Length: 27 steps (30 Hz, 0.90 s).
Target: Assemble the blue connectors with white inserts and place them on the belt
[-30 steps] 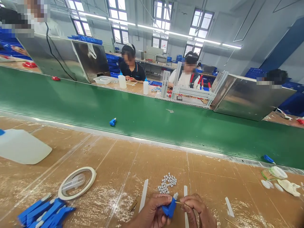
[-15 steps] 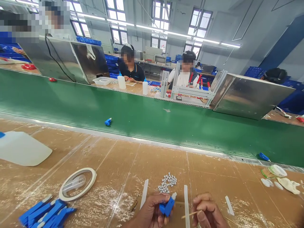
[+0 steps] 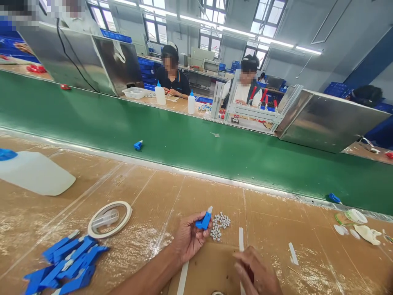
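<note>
Just left of the pile of grey bits (image 3: pixel 216 226), we are clasping a blue piece (image 3: pixel 203 222) between thumb and fingers of the left hand (image 3: pixel 189 242), its pale tip (image 3: pixel 210 209) pointing up. Nearer us, right of the pile, our right hand (image 3: pixel 257 271) is blurring; we cannot tell whether it is pinching anything. We are seemingly pausing between touches on this piece; the next move is likely calling for a steady left hold.

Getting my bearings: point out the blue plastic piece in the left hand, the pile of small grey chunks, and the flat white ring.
Held blue plastic piece (image 3: pixel 203 222): head view, on its blue body.
Pile of small grey chunks (image 3: pixel 219 220): head view, near its middle.
Flat white ring (image 3: pixel 102 236): head view, on its near band.
</note>
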### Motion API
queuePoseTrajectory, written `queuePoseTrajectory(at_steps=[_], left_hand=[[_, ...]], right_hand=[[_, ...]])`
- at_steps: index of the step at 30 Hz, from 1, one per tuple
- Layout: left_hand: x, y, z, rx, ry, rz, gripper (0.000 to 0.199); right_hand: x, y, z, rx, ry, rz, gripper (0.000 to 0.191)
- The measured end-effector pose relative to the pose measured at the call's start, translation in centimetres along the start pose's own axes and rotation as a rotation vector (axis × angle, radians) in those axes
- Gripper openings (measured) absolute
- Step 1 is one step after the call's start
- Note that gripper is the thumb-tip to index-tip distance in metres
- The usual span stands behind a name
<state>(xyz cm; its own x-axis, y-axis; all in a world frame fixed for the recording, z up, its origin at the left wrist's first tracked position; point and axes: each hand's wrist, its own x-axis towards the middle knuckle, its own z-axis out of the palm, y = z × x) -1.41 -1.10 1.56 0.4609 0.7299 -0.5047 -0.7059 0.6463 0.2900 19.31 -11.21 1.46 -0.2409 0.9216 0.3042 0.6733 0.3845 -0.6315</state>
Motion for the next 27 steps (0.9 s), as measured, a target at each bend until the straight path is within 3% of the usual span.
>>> queuePoseTrajectory(at_steps=[5, 11, 21, 25, 27], left_hand=[[0.4, 0.5, -0.1, -0.006, -0.001, 0.058, 0.016], [0.9, -0.4, -0.3, -0.006, 0.031, 0.039, 0.018], [1.1, -1.2, -0.3, 0.026, 0.027, 0.006, 0.019], [1.0, -1.4, -0.3, 0.048, 0.023, 0.012, 0.017], [0.9, -1.6, -0.3, 0.069, 0.003, 0.018, 0.017]], right_hand=[[4.6, 2.6, 0.4, -0.199, -0.065, -0.143, 0.023], [6.5, 4.4, 1.9, -0.232, -0.173, -0.176, 0.03], [8.7, 3.4, 1.5, -0.263, -0.325, -0.111, 0.026], [8.8, 2.3, 1.1, -0.21, -0.327, -0.033, 0.017], [8.0, 1.8, 0.7, -0.065, -0.31, 0.071, 0.017]])
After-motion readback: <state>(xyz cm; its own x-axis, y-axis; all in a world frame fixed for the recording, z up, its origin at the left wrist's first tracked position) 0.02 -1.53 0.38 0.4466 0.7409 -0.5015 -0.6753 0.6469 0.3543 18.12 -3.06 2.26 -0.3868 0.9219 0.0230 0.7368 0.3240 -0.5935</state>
